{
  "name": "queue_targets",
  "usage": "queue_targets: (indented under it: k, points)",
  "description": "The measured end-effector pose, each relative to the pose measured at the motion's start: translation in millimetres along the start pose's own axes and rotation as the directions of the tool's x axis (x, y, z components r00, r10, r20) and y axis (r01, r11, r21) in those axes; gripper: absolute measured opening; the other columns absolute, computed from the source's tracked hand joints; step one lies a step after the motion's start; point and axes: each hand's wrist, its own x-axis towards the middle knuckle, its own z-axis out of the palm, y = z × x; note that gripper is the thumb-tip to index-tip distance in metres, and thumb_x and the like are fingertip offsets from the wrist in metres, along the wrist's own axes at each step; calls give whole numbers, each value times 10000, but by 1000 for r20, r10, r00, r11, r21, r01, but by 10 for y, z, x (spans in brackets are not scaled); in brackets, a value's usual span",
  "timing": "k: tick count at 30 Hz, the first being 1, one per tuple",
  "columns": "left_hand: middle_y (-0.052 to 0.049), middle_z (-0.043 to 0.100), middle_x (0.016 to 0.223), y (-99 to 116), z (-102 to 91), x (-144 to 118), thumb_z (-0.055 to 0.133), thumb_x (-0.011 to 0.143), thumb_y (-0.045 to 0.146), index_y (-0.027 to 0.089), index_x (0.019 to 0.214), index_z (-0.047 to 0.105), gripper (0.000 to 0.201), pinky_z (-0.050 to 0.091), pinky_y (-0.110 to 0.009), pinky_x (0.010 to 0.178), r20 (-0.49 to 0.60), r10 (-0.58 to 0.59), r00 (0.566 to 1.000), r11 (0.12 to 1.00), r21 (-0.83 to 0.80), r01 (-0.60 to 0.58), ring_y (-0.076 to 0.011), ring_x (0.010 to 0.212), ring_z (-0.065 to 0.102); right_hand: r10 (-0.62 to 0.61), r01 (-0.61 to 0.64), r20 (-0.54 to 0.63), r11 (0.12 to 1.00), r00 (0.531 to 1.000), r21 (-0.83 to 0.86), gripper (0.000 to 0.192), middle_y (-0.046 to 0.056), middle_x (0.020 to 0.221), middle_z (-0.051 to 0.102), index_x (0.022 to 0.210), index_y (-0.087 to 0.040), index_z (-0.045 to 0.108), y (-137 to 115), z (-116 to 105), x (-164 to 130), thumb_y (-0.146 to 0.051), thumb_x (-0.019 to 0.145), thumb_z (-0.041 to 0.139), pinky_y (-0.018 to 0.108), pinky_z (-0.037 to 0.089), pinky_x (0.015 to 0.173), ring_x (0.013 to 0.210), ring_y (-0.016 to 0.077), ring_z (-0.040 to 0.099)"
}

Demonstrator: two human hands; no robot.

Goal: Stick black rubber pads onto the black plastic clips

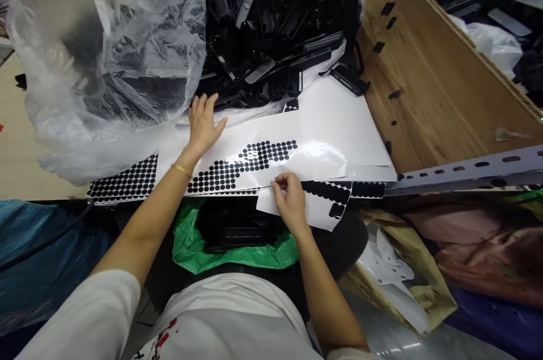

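A white sheet with rows of round black stickers [258,159] lies along the front of the table. My left hand [204,125] is at its far edge, fingers spread, beside a heap of black plastic parts [263,26]. At the front edge, the thumb and fingers of my right hand [291,198] are pinched on the sticker sheet. Below that hand, a smaller white sheet with black stickers [320,215] hangs over the table edge. More black dots show on another sticker sheet [131,179] at the left.
Clear plastic bags [127,54] bulge at the back left. A wooden partition [424,65] stands at the right, with black stickers on it. Below the table edge are a green bag [237,261] holding black parts and a brown bag [432,292] with white scraps.
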Motion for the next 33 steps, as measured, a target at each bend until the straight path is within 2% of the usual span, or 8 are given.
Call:
queue_targets:
  k: [2, 5, 10, 15, 20, 25, 28, 33]
  points:
    - [-175, 246, 1519, -55, 76, 360, 611, 747, 209, 172, 1397, 372, 694, 175, -561, 1106, 9, -42, 999, 986, 159, 40, -368, 1399, 195, -29, 30, 11, 999, 1000, -34, 65, 41, 811, 565, 788, -225, 467, 37, 17, 9, -272, 827, 490, 369, 438, 743, 798, 201, 523]
    - [-202, 265, 1495, -113, 130, 718, 600, 718, 134, 151, 1408, 350, 734, 231, -544, 1091, 60, -58, 996, 970, 238, 42, -373, 1357, 289, -51, 52, 25, 996, 998, -72, 62, 46, 810, 565, 787, -223, 469, 60, 26, 7, -268, 828, 480, 384, 430, 759, 801, 207, 514]
    - [-208, 422, 1346, -84, 75, 851, 589, 717, 123, 113, 1355, 398, 667, 319, -498, 1045, 108, -58, 992, 947, 320, 20, -352, 1248, 431, -70, 74, 32, 990, 997, -123, 61, 43, 811, 560, 781, -225, 473, 61, 35, -4, -256, 833, 475, 388, 412, 772, 810, 208, 505]
    - [-178, 469, 1295, 20, -92, 566, 609, 730, 182, 160, 1359, 381, 670, 335, -506, 1028, 119, -2, 993, 912, 407, -47, -357, 1222, 446, -82, 86, 35, 988, 996, -127, 72, 32, 787, 550, 761, -228, 471, 73, 30, 3, -249, 830, 480, 383, 404, 769, 804, 208, 507]
    - [-198, 510, 1269, 74, -153, -79, 605, 759, 203, 174, 1386, 370, 670, 257, -622, 1023, 216, 77, 973, 882, 441, -168, -395, 1233, 428, -76, 80, 43, 991, 996, -107, 87, 34, 771, 563, 763, -229, 466, -17, 16, -3, -252, 847, 468, 364, 418, 717, 764, 204, 526]
    - [-176, 289, 1503, -123, 25, -622, 491, 815, 104, 225, 1436, 313, 657, 154, -624, 1077, 221, 240, 945, 897, 321, -303, -361, 1407, 196, -126, 133, 56, 978, 991, -162, 87, 48, 810, 583, 818, -225, 486, -176, 26, 74, -236, 880, 425, 323, 412, 638, 747, 192, 541]
    - [-133, 282, 1520, -269, 112, -756, 391, 841, 50, 260, 1383, 401, 582, 139, -613, 1092, 151, 354, 923, 895, 231, -382, -297, 1436, 132, -119, 116, 6, 955, 993, -273, 94, 66, 841, 591, 859, -219, 513, -175, 43, 192, -219, 878, 421, 310, 373, 587, 770, 206, 541]
    - [-99, 371, 1481, -350, 137, -769, 398, 857, 73, 258, 1130, 586, 379, 94, -596, 1117, 136, 431, 892, 894, 69, -442, -244, 1422, 207, -26, 59, 87, 915, 996, -400, 44, 77, 850, 608, 815, -217, 519, -83, 138, 344, -180, 815, 542, 286, 285, 526, 748, 216, 535]
